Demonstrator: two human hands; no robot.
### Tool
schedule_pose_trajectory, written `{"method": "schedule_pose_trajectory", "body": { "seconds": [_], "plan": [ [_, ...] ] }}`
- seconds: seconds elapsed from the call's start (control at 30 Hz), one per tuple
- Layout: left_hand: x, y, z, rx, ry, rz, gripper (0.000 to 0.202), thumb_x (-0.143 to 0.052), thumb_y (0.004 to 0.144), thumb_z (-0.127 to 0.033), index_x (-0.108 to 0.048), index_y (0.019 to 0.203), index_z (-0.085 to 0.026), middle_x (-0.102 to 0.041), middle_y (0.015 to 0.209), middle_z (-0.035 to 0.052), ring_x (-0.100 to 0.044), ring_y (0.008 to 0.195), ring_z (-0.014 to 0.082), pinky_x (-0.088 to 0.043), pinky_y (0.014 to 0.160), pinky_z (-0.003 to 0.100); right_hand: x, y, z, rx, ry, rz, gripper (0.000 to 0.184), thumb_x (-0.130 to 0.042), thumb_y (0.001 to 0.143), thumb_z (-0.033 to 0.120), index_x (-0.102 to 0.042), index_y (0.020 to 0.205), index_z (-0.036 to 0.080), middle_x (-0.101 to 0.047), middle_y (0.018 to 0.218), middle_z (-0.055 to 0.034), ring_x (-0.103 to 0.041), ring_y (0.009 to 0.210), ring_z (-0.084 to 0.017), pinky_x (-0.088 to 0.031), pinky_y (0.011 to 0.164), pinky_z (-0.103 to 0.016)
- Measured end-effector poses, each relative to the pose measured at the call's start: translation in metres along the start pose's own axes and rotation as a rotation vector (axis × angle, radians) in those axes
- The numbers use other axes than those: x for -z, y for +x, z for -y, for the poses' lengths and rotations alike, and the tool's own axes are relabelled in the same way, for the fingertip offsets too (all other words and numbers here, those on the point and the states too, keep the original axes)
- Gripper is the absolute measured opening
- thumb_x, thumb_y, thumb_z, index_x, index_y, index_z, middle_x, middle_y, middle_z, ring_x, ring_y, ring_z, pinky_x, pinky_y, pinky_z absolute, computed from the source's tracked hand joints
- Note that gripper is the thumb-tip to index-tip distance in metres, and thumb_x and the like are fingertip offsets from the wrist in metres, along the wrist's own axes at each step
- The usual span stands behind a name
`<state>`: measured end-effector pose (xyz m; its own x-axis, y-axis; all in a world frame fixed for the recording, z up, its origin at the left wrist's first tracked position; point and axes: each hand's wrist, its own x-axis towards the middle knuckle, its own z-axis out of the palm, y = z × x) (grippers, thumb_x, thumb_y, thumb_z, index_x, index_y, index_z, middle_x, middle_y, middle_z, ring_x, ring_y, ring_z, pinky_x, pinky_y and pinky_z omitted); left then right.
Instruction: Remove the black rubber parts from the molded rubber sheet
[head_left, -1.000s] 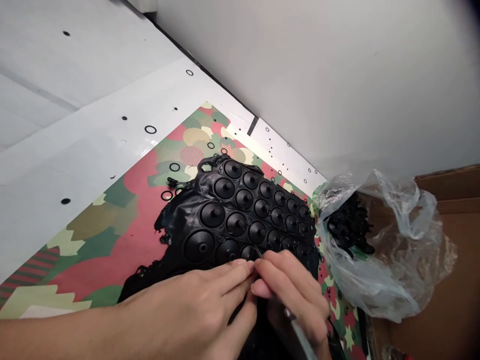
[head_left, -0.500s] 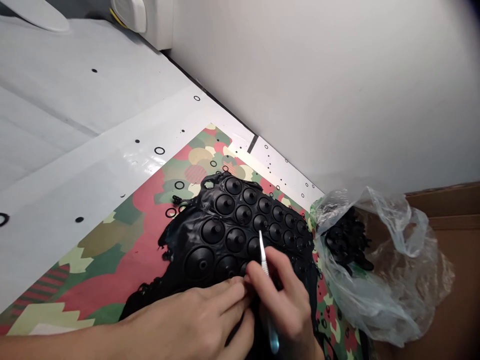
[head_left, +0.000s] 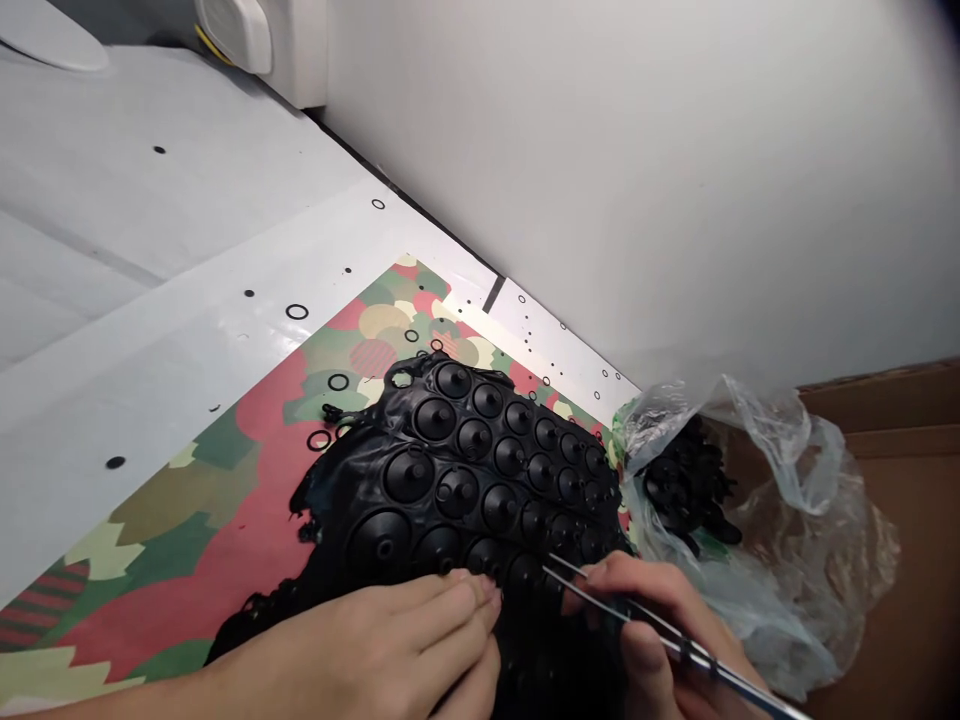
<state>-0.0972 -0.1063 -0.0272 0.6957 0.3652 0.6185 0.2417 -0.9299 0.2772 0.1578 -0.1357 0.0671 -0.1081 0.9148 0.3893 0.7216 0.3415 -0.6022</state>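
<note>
A black moulded rubber sheet (head_left: 394, 425) lies in front of me, with rows of round, cone-shaped cups standing up from it. My left hand (head_left: 405, 640) rests on its near part, fingers pressed together and fingertips closed on the rubber beside a cup. What lies under those fingers is hidden. Metal tweezers (head_left: 724, 668) are held in my right hand (head_left: 667, 640), to the right of the left one. Their two tips are apart, just over the cups, and I see nothing between them.
Beneath the sheet is a red, green and cream patterned mat (head_left: 247, 510) on a white table surface (head_left: 75, 330). Thin black rings (head_left: 297, 312) and dots are scattered about. At right, a clear plastic bag (head_left: 795, 610) holds black rubber pieces (head_left: 686, 485), beside cardboard (head_left: 900, 460). A white wall (head_left: 637, 180) stands behind.
My right hand has moved right, away from the left fingertips, and the tweezers have swung from upright, tucked in the hand, to pointing left with tips spread. The view has shifted slightly.
</note>
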Motion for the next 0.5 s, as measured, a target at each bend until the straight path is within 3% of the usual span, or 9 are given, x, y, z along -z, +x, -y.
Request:
{"method": "schedule_pose_trajectory", "body": {
  "seconds": [0.13,0.3,0.5],
  "plan": [
    [0.0,0.002,-0.001,-0.017,0.023,0.015,0.034,-0.066,0.11,-0.032,-0.077,0.139,-0.02,-0.077,0.15,0.0068,-0.068,0.138,0.0236,-0.05,0.128,0.034,0.01,-0.004,-0.01,0.083,0.005,0.144,0.034,-0.059,0.118,0.048,-0.075,0.101,0.024,-0.079,0.079,-0.0014,-0.076,0.063,-0.016,-0.057,0.058,-0.024],
    [-0.004,0.008,-0.004,-0.044,0.05,0.034,0.037,-0.066,0.111,-0.035,-0.075,0.143,-0.019,-0.072,0.159,0.0054,-0.064,0.147,0.0219,-0.038,0.139,0.034,-0.007,-0.022,-0.026,0.065,0.237,0.054,0.027,-0.054,0.12,0.04,-0.072,0.11,0.023,-0.074,0.084,-0.003,-0.073,0.073,-0.018,-0.058,0.065,-0.028],
    [-0.01,0.015,-0.005,-0.137,0.122,0.012,0.042,-0.073,0.107,-0.034,-0.074,0.145,-0.015,-0.072,0.158,0.0102,-0.057,0.158,0.0282,-0.034,0.143,0.04,-0.012,-0.031,-0.031,-0.006,0.272,0.051,0.02,-0.056,0.116,0.034,-0.07,0.108,0.022,-0.072,0.086,-0.0032,-0.069,0.074,-0.018,-0.054,0.066,-0.03]
  ]
}}
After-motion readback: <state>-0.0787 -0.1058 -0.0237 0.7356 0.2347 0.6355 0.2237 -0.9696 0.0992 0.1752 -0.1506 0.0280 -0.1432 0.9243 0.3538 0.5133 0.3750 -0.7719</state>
